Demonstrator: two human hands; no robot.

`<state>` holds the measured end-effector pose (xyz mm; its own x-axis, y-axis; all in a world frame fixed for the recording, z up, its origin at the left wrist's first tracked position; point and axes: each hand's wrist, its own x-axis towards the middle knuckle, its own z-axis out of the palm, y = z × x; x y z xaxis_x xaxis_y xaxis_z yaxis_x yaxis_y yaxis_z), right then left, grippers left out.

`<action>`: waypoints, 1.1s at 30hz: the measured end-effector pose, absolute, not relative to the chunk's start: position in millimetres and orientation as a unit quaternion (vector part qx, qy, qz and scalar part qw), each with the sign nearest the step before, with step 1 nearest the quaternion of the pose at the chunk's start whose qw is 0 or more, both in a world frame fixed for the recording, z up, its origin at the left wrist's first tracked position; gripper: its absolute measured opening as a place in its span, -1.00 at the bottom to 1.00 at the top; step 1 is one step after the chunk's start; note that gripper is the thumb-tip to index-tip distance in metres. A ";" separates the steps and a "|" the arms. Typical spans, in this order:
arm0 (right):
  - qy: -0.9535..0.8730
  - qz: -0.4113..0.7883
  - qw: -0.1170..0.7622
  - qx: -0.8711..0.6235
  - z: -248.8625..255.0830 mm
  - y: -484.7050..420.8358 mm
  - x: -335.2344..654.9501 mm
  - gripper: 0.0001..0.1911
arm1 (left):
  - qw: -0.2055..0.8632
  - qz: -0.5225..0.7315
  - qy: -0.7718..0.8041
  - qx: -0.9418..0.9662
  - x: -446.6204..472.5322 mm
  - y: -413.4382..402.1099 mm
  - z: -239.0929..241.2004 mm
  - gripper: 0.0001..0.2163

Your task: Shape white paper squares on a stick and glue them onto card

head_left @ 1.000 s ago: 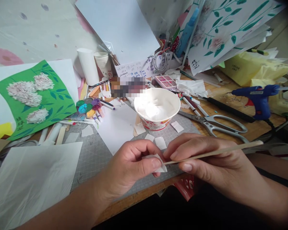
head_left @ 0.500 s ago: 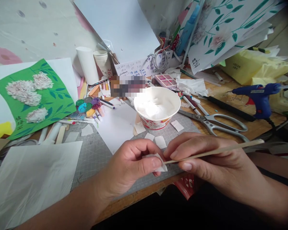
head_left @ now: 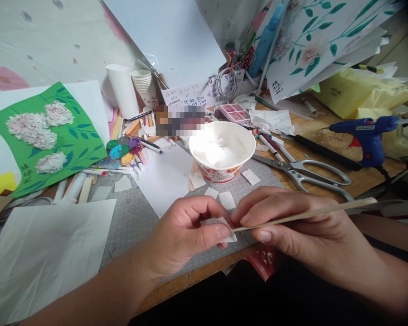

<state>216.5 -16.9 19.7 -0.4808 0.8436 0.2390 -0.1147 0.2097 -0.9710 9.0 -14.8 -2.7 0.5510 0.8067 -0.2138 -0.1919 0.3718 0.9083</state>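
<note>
Between thumb and fingers, my left hand (head_left: 193,228) pinches a small piece of white paper (head_left: 231,235). My right hand (head_left: 295,222) is closed round a thin wooden stick (head_left: 319,211), whose left tip meets the paper at my left thumb. The stick's other end points up to the right, past my knuckles. Just beyond both hands stands a white paper bowl (head_left: 222,151) with red print and pale contents lit brightly. Small white paper squares (head_left: 227,200) lie on the grey cutting mat (head_left: 129,226) between the bowl and my hands.
Large scissors (head_left: 306,174) and a blue glue gun (head_left: 363,131) lie to the right. At left is a green sheet with paper flowers (head_left: 51,136), near a paint palette (head_left: 122,149). Paper cups (head_left: 122,93) stand behind. A thin white sheet (head_left: 51,244) covers the mat's left side.
Both hands keep the same hold on the paper and the stick. The view has shifted very slightly; nothing else has visibly moved.
</note>
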 end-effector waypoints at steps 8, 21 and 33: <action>-0.660 0.552 0.429 -0.276 19.1 -15.9 215.6 -0.84 | 0.749 0.358 0.314 0.461 10.3 -13.7 -2.5 -0.93; -0.671 0.539 0.431 -0.271 18.2 -16.6 216.2 -0.79 | 0.759 0.356 0.311 0.448 10.0 -13.5 -1.9 -0.95; -0.686 0.525 0.419 -0.280 18.6 -16.5 217.5 -0.81 | 0.762 0.342 0.325 0.443 9.6 -15.4 -2.3 -0.94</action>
<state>217.5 -16.5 18.6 -0.4924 0.8239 0.2806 -0.0566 0.2913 -0.9549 9.6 -15.4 -2.3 0.5556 0.8089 -0.1922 -0.2332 0.3735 0.8978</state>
